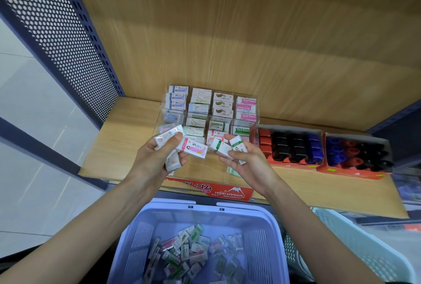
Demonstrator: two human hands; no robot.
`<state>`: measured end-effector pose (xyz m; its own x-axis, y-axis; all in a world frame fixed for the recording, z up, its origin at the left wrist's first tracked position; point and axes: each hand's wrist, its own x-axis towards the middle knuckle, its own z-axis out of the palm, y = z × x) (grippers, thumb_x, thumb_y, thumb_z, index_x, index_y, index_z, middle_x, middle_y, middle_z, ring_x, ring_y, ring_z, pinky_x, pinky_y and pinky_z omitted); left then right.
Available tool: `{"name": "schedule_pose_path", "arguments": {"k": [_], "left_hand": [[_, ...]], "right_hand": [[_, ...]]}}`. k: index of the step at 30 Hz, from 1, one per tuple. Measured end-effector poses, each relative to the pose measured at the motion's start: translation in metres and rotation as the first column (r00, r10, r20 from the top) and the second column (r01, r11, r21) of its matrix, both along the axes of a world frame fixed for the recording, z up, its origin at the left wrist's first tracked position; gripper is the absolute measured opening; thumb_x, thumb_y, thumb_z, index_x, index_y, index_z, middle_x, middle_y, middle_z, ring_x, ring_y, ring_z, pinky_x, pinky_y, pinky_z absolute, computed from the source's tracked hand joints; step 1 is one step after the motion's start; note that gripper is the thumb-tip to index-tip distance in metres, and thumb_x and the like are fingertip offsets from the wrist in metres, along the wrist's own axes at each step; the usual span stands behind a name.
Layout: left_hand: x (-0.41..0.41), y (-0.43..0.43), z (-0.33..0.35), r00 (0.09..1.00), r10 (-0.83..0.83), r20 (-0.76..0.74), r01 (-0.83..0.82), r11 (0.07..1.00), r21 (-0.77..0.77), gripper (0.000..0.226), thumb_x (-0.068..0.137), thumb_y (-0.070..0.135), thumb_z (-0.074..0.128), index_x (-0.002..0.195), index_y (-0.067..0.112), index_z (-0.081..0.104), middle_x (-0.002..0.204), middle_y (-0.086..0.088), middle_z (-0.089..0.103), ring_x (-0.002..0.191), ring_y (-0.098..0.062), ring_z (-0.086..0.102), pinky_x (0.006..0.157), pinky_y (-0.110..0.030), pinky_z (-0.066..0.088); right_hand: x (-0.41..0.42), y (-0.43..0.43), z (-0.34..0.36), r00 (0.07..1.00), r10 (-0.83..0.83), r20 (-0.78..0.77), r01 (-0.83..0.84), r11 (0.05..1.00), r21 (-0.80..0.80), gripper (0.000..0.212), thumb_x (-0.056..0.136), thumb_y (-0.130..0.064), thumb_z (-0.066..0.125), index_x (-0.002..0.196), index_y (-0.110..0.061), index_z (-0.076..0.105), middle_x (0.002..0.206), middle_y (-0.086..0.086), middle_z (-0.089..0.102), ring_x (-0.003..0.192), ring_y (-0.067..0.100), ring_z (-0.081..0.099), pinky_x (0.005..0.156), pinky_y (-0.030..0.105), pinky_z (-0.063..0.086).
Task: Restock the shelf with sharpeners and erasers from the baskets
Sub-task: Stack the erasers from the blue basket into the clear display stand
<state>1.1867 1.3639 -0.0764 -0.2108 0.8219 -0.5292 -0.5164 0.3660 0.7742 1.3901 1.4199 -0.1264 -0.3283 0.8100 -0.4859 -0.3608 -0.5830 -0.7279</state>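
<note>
My left hand [157, 158] grips several wrapped erasers [193, 150], pink-and-white ones fanned out above the shelf's front. My right hand [246, 160] holds a few green-and-white erasers [224, 147] pinched between thumb and fingers. Both hands hover just in front of a clear display case [206, 112] on the wooden shelf [118, 137], its columns filled with rows of erasers. Below, a lavender basket [271, 233] holds several loose erasers [196, 254].
Two red cardboard boxes of sharpeners [291, 147] [357, 153] in red, black and blue stand right of the case. A white basket [364, 242] sits at lower right. A perforated dark metal panel [61, 32] closes the shelf's left side. A red "Hard Eraser" label [227, 191] fronts the case.
</note>
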Motion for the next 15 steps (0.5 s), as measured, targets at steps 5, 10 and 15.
{"name": "schedule_pose_path", "arguments": {"k": [5,10,15], "left_hand": [[-0.001,0.001,-0.001,1.0,0.014,-0.009,-0.014,1.0,-0.013,0.03,0.082,0.019,0.068,0.11,0.009,0.062,0.074,-0.004,0.072,0.056,-0.01,0.066,0.053,-0.022,0.055],[-0.001,0.0,-0.003,1.0,0.01,-0.012,-0.01,1.0,-0.009,0.03,0.082,0.019,0.068,0.109,0.009,0.062,0.081,-0.007,0.072,0.057,-0.011,0.066,0.053,-0.023,0.055],[-0.003,-0.003,-0.004,1.0,0.016,-0.021,-0.017,1.0,-0.022,0.029,0.082,0.019,0.068,0.109,0.009,0.062,0.085,-0.009,0.072,0.059,-0.01,0.067,0.053,-0.022,0.055]], "right_hand": [[0.003,-0.006,-0.002,1.0,0.009,0.018,-0.009,1.0,-0.006,0.056,0.085,0.017,0.05,0.138,0.003,0.039,0.127,0.021,0.058,0.11,0.028,0.063,0.086,0.03,0.055],[-0.005,-0.016,0.002,0.999,0.043,0.0,-0.043,0.996,0.072,0.046,0.086,0.018,0.049,0.128,0.001,0.049,0.114,0.014,0.062,0.093,0.013,0.065,0.078,0.018,0.052],[-0.012,-0.018,0.001,0.973,0.008,0.232,-0.043,0.989,0.143,0.029,0.086,0.01,0.056,0.111,-0.004,0.059,0.116,0.01,0.065,0.095,0.018,0.064,0.084,0.023,0.052]]}}
